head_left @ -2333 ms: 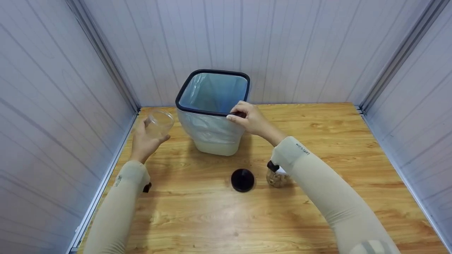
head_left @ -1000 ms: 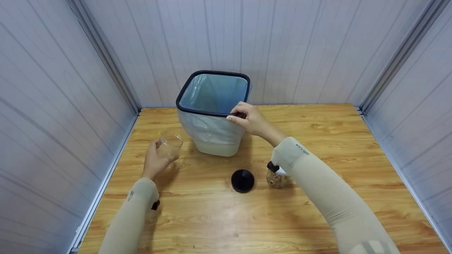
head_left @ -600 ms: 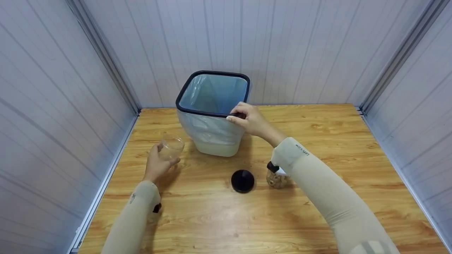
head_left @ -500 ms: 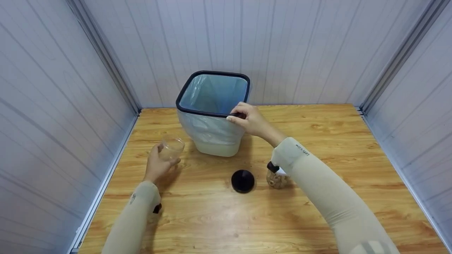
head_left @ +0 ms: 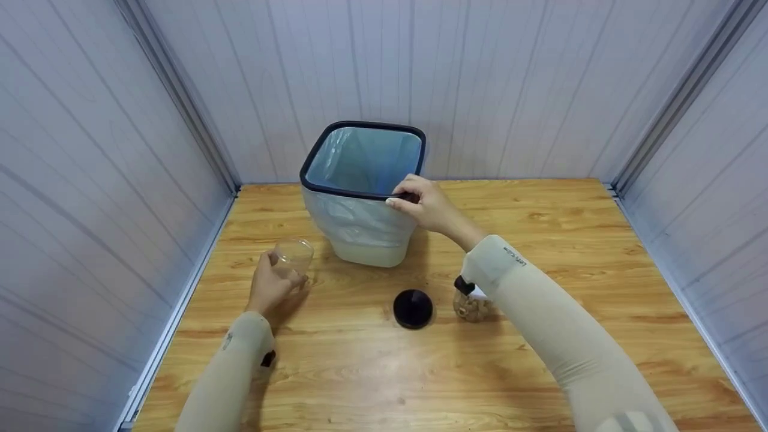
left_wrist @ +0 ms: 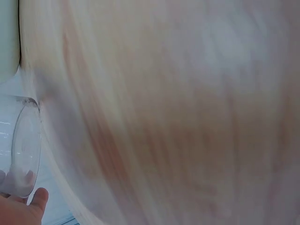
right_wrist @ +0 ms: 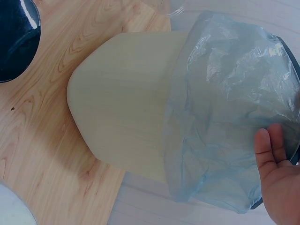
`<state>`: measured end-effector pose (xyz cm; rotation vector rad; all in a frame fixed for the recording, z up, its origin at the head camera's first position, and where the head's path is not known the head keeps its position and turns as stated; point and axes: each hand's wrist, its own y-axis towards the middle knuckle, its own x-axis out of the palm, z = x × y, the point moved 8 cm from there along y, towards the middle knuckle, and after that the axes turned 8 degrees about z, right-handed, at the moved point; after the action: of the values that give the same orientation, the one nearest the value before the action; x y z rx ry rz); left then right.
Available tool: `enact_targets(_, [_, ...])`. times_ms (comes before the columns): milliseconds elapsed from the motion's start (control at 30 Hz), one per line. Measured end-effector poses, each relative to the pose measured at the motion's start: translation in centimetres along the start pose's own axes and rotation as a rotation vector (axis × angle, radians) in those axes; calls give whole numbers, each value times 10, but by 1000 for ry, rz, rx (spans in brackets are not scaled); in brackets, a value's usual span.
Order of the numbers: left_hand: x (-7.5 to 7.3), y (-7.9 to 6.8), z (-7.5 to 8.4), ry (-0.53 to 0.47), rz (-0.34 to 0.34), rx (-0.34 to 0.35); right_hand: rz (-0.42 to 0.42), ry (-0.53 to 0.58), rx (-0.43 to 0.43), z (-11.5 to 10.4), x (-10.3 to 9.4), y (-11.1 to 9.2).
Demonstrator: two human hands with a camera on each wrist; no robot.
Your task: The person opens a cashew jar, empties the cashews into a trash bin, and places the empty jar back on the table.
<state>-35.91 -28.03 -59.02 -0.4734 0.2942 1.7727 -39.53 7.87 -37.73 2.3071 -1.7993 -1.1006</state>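
Transparent glass or plastic, I cannot tell which, forms the cup [head_left: 295, 257] left of centre in the head view. Thumb and fingers of the left hand [head_left: 271, 284] curve round its side and hold it; whether it touches the bench [head_left: 360, 384] is unclear. In the left wrist view it shows at the left edge, with a fingertip just under it.

Just beyond the cup, above centre in the head frame, a cream bin [head_left: 369, 254] stands upright on the bench. Pale, see-through plastic liner [head_left: 360, 221] spreads over its upper outside, and a black rim [head_left: 345, 191] frames the mouth. At the rim's near right corner, the right hand [head_left: 427, 205] pinches the edge between thumb and fingers.

Below the bin, near the middle of the frame, lies a round black disc [head_left: 413, 309]. Near it on the right is a small container of tan pieces [head_left: 471, 307] with a white top, partly covered by the right sleeve [head_left: 534, 312]. Another pale sleeve [head_left: 225, 372] enters at lower left. Whitish panelled walls [head_left: 492, 84] close off the back and both sides.
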Motion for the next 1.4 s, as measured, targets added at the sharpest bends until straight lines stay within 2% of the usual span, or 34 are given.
enact_targets(333, [-3, -3, -5, -59, 2, -58, 3, -3, 9, -3, -2, 1])
enact_targets(467, [-6, -5, -9, -79, -2, -53, 3, -14, 16, -3, -2, 1])
enact_targets(833, [-16, -7, -17, -40, 0, -30, -2, -14, 2, -3, 0, 2])
enact_targets(1067, [-18, -8, -21, -10, -1, 1, -7, -12, 0, -3, 1, 1])
enact_targets(1400, [-18, -11, -25, -39, 6, -18, -4, -44, -3, -3, 1, -1])
